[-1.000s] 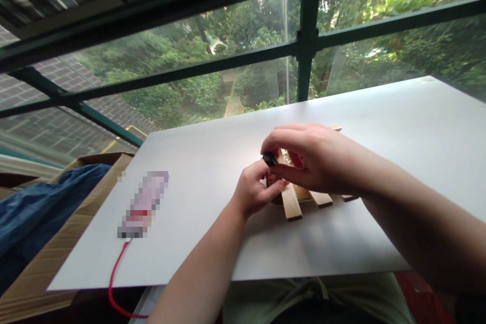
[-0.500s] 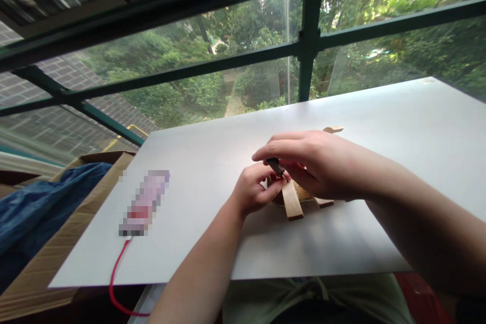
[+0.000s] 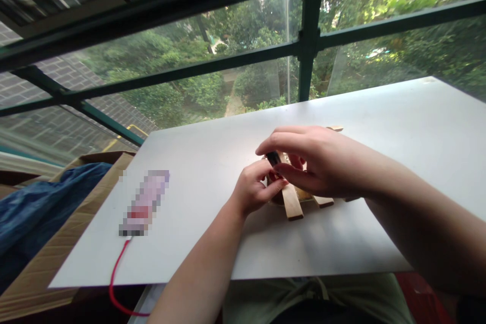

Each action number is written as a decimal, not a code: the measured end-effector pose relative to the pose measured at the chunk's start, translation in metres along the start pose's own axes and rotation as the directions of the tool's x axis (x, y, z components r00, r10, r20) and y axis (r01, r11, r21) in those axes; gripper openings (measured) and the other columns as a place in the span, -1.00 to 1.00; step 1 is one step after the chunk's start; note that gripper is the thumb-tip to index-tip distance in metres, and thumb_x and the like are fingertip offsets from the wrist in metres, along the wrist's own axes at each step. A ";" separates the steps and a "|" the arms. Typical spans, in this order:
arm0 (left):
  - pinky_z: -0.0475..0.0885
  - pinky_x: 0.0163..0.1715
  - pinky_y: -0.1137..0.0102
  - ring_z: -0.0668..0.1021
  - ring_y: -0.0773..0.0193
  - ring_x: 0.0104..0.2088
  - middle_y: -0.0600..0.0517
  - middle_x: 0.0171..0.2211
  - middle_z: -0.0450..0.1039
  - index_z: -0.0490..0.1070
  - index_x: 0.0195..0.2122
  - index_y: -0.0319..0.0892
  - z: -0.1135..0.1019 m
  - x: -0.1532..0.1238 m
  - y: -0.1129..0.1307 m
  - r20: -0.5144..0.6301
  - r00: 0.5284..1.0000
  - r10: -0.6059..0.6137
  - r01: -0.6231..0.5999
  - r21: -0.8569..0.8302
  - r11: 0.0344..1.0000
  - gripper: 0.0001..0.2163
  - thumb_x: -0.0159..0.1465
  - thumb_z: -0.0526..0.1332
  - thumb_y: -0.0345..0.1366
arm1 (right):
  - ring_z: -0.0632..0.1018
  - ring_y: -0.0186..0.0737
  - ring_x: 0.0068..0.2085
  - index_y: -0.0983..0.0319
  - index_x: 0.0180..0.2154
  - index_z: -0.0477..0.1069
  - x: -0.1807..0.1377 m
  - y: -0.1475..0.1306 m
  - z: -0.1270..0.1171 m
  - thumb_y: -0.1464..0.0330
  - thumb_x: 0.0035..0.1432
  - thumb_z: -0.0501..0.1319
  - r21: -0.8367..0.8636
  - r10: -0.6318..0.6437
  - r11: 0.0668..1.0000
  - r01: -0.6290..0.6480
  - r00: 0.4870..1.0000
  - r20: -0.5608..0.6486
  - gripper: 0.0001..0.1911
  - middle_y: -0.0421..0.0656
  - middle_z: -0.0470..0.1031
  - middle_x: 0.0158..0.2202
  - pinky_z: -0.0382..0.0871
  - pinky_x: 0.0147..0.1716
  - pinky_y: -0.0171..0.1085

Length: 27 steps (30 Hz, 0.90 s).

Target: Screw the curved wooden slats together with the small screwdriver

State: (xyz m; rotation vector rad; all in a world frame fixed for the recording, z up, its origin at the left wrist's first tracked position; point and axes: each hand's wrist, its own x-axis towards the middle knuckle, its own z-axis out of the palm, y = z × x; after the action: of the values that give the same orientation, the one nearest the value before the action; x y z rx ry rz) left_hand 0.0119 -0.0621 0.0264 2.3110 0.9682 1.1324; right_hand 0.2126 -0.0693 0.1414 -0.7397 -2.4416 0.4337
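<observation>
A small build of flat wooden sticks (image 3: 291, 202) lies on the white board (image 3: 379, 126) in the middle. My right hand (image 3: 315, 162) arches over it, with thumb and forefinger pinched on a small black part (image 3: 272, 157). My left hand (image 3: 255, 190) sits just left of the sticks, its fingers curled and pinched against the build's left edge. What the left fingers grip is hidden. One stick end (image 3: 335, 128) pokes out behind my right hand.
A blurred pink and white object (image 3: 144, 203) lies at the board's left with a red cord (image 3: 114, 278) running off the near edge. A cardboard box (image 3: 41, 263) holding blue cloth (image 3: 34, 202) stands to the left. Green window bars (image 3: 308, 40) rise behind the board.
My right hand dipped with the black part toward the sticks, then lifted it slightly back up. The left hand has stayed in place.
</observation>
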 end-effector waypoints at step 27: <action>0.39 -0.43 0.46 0.45 0.38 -0.47 0.05 -0.46 0.48 0.51 -0.34 -0.21 -0.001 0.002 0.006 0.024 0.998 -0.056 0.058 -0.080 0.995 -0.92 0.22 0.28 -0.31 | 0.46 -0.25 -0.20 0.23 -0.05 0.38 -0.001 0.001 -0.003 0.63 0.08 0.08 0.063 -0.108 0.992 0.108 0.994 -0.011 -0.59 -0.10 0.49 -0.10 0.27 -0.26 -0.30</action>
State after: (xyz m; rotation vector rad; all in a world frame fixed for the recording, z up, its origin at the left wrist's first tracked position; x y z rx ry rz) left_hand 0.0144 -0.0644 0.0319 2.2128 0.9564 1.1007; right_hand 0.2160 -0.0686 0.1430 -0.5785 -2.4347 0.4630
